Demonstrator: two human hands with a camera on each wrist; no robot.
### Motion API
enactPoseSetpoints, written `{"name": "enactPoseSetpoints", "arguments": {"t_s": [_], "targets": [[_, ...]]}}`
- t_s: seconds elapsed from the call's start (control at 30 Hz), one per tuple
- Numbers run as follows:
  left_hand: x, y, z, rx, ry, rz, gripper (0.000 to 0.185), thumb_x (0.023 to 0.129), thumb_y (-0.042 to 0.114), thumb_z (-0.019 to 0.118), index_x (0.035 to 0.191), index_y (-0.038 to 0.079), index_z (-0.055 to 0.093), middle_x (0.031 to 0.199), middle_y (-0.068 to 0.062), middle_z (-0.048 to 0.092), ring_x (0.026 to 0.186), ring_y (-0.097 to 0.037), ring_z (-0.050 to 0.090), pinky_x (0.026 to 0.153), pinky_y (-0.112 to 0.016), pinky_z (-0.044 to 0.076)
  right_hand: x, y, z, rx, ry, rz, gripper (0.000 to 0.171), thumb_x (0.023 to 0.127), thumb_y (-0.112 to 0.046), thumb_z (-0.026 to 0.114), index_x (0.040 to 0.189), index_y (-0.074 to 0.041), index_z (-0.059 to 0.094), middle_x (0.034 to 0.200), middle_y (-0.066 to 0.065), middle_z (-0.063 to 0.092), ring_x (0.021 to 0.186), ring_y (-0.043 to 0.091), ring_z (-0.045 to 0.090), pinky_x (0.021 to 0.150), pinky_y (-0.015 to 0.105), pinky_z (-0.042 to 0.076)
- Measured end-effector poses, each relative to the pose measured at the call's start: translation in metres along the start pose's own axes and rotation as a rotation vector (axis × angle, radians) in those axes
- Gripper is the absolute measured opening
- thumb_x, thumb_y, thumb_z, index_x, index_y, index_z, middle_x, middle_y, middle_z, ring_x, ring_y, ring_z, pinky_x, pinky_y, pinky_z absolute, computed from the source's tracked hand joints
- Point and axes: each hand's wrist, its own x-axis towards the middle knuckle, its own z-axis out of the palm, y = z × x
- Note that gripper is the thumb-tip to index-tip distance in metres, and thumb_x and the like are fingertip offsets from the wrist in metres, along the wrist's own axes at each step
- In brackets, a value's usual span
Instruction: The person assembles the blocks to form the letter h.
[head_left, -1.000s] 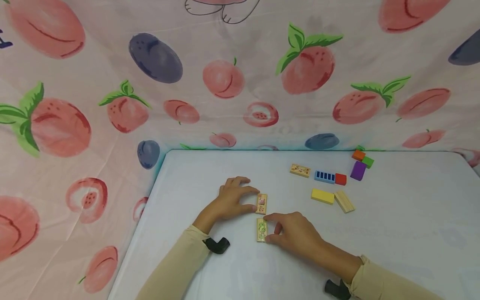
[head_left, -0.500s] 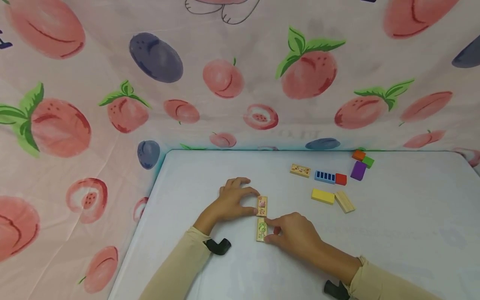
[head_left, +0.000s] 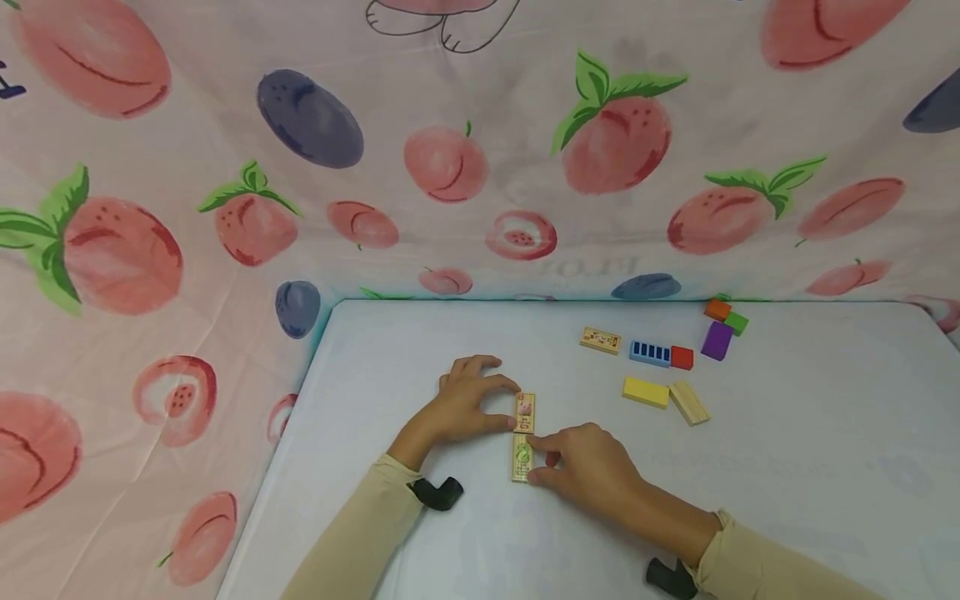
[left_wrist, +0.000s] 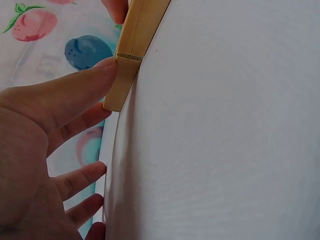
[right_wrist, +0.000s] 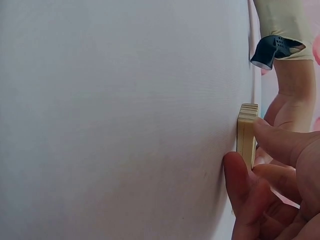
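- Left hand pinched the small flat wooden block with a pink picture between thumb and forefinger, other fingers spread loosely on the bench.
- Right hand gripped the matching flat wooden block with a green picture, forefinger and thumb curled on its right edge.
- Lay flat on the white bench, both blocks, end to end and touching, pink one farther from the person, green one nearer; seen edge-on in the left wrist view with the left thumb pressed at the seam.
- Showed the green-picture block edge-on against the bench in the right wrist view, right fingers against it.
- Wore beige sleeves on both arms, a black strap at the left wrist.
- Lay well apart to the right: a wooden block with red print, a blue striped block touching a red cube, a yellow block just beside a plain wooden block.
- Sat farther back near the bench edge: a purple block, an orange cube and a green cube.
- Hung behind and to the left, a pink fruit-print cloth.
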Motion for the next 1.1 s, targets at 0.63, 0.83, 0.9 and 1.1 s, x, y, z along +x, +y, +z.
{"name": "enactPoseSetpoints", "arguments": {"t_s": [0.63, 0.83, 0.9, 1.1], "targets": [[-0.0009, -0.0003, -0.0003, 0.001, -0.011, -0.008, 0.041, 0.086, 0.047, 0.079, 0.123, 0.035, 0.069, 0.157, -0.006, 0.04, 0.148, -0.035, 0.025, 0.11, -0.063, 0.025, 0.0012, 0.0017, 0.0007, 0.013, -0.006, 0.013, 0.051, 0.076, -0.04, 0.089, 0.123, -0.029, 0.076, 0.067, -0.02, 0.059, 0.06, 0.003, 0.047, 0.054, 0.022, 0.038], [-0.001, 0.0006, 0.0014, 0.011, -0.008, -0.006, 0.039, 0.089, 0.049, 0.074, 0.125, 0.035, 0.069, 0.157, -0.006, 0.04, 0.149, -0.033, 0.024, 0.11, -0.062, 0.024, 0.002, 0.005, 0.0021, 0.054, -0.018, 0.021, 0.051, 0.077, -0.041, 0.088, 0.124, -0.03, 0.075, 0.069, -0.021, 0.06, 0.065, 0.004, 0.05, 0.059, 0.022, 0.041], [-0.001, 0.0011, 0.0017, 0.014, -0.009, -0.008, 0.04, 0.089, 0.05, 0.074, 0.125, 0.035, 0.069, 0.157, -0.005, 0.039, 0.149, -0.033, 0.023, 0.111, -0.062, 0.024, 0.0023, 0.006, 0.0027, 0.064, -0.016, 0.02, 0.05, 0.077, -0.041, 0.088, 0.124, -0.03, 0.075, 0.07, -0.021, 0.061, 0.067, 0.003, 0.051, 0.062, 0.023, 0.042], [-0.001, 0.0014, 0.0023, 0.021, -0.003, -0.003, 0.04, 0.088, 0.049, 0.076, 0.124, 0.033, 0.07, 0.156, -0.006, 0.04, 0.149, -0.035, 0.023, 0.111, -0.063, 0.023, 0.002, 0.0067, 0.0038, 0.076, -0.005, 0.014, 0.051, 0.076, -0.039, 0.089, 0.124, -0.028, 0.075, 0.072, -0.021, 0.062, 0.069, 0.003, 0.052, 0.064, 0.024, 0.044]]}}
